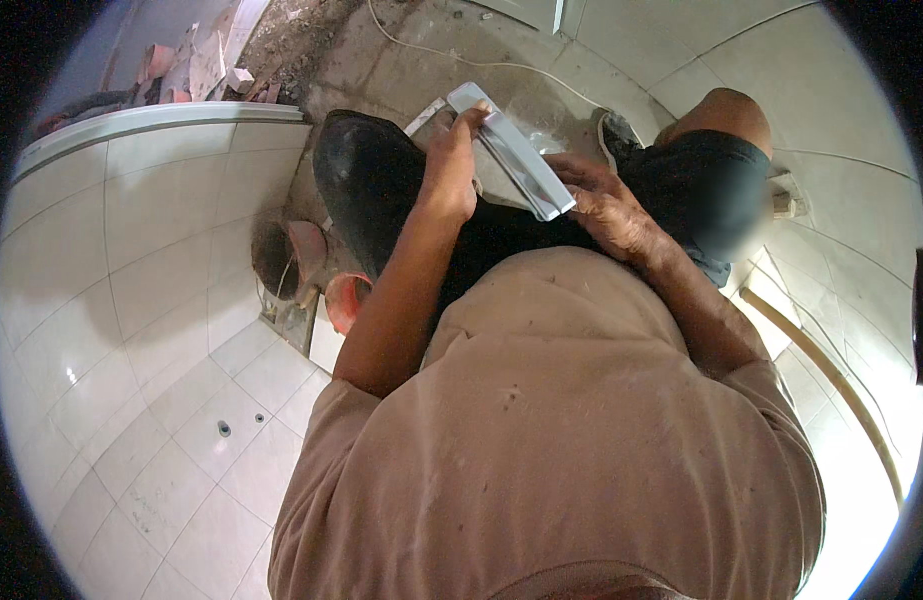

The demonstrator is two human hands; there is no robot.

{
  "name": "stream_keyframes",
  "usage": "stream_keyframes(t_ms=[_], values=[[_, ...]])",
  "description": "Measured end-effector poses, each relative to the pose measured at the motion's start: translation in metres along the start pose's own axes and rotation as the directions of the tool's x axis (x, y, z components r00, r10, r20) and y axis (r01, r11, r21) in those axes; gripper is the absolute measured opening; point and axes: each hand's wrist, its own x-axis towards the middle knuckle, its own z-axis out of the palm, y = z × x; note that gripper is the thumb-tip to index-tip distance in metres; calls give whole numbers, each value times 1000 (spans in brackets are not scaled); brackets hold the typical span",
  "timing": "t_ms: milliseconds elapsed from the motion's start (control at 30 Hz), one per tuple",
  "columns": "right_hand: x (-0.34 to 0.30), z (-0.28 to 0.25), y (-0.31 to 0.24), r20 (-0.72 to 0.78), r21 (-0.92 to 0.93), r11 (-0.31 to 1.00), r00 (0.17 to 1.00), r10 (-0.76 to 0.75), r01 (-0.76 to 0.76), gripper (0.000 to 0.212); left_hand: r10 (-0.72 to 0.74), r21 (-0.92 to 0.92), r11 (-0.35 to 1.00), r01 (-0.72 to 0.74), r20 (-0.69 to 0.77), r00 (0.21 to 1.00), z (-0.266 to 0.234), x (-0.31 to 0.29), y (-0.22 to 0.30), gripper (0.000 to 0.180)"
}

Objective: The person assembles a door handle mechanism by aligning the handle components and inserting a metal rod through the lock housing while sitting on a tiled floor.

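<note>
A long silver-grey rectangular piece (521, 155) with smooth, shiny faces lies slantwise above my lap. My left hand (451, 165) is closed round its far left end, the thumb pressed on the upper face. At its near right end, my right hand (603, 208) has curled fingers against the side, partly hidden behind the piece. Whether the piece is hollow does not show. My knees, in dark cloth, spread to either side beneath it.
A white cable (481, 64) crosses the dirty floor ahead. To the left are an orange-red round container (347, 300), a round dark opening (274, 258) and a tiled low wall (171, 190), with rubble (196, 70) beyond. A yellowish hose (831, 370) curves at right.
</note>
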Motion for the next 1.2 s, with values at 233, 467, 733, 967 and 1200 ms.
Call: stream_keyframes(t_ms=[233, 467, 733, 967, 1200], values=[[-4, 14, -13, -68, -2, 974, 972, 225, -226, 59, -59, -3, 998, 60, -147, 987, 15, -4, -6, 39], [10, 11, -13, -83, -124, 991, 995, -60, 49, 47, -135, -15, 991, 135, -14, 991, 12, -10, -2, 58], [27, 0, 9, 9, -322, 943, 997, -80, 79, 31, -94, 124, 987, 100, -53, 994, 16, -8, -24, 47], [27, 1, 11, 79, -407, 884, 973, -219, 232, 32, 15, 82, 996, -18, 37, 999, 17, -17, -30, 43], [25, 15, 11, -111, -526, 834, 959, -262, 167, 23, -197, 113, 971, 211, -122, 973, 20, -15, -16, 44]])
